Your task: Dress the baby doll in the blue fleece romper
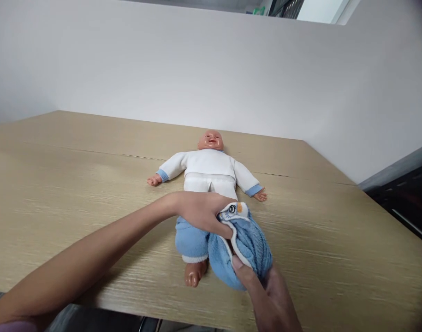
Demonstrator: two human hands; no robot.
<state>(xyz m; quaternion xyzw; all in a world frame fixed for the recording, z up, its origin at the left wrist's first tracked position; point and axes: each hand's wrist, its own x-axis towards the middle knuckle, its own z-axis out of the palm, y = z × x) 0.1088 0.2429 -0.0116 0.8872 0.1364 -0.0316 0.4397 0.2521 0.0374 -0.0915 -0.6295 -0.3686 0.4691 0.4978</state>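
Observation:
A baby doll (211, 161) in a white top lies on its back, its head toward the wall. Its trousers turn from white to blue, with a bare foot (193, 275) below the left cuff. Over its other leg is a blue fleece piece (257, 240) with white trim and an embroidered eye and orange patch; the foot there is hidden. My left hand (209, 212) reaches across the doll's legs, closed on the upper trimmed edge of the fleece. From below, my right hand (269, 290) grips its lower edge, thumb at the opening and fingers underneath.
The wooden table (93, 198) extends around the doll, with a thin seam across it. Behind rises a white wall (179, 69) with an opening at the top. A dark object (404, 198) stands beyond the table's right edge.

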